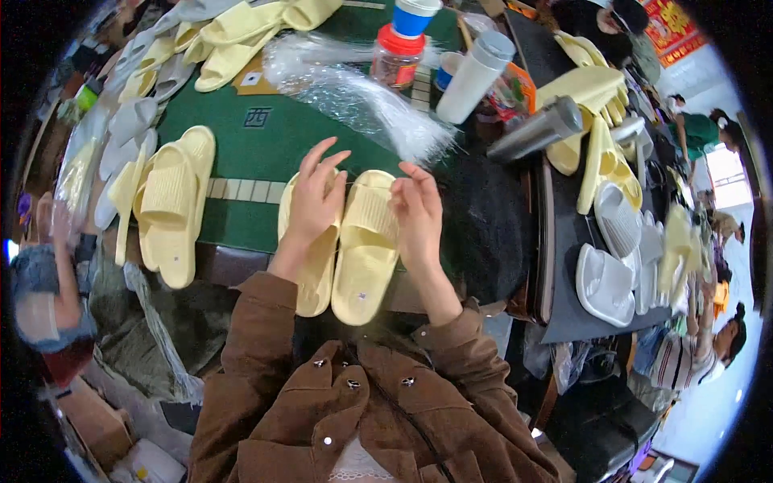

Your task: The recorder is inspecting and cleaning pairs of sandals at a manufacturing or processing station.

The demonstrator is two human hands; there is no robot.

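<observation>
A pair of pale yellow slippers lies side by side at the table's near edge, toes pointing away from me. My left hand is over the strap of the left slipper, its fingers stretched and apart. The right slipper shows its ribbed strap and a small mark on the heel. Beside that strap is my right hand, fingers curled and thumb close to them; what they pinch, if anything, is too small to make out. Beyond both hands a bundle of thin clear plastic strands spreads over the green table mat.
More yellow slippers stand at the left, others at the far left. A red-lidded jar, a white bottle and a steel flask stand at the back. The right table holds white slippers. Other people work nearby.
</observation>
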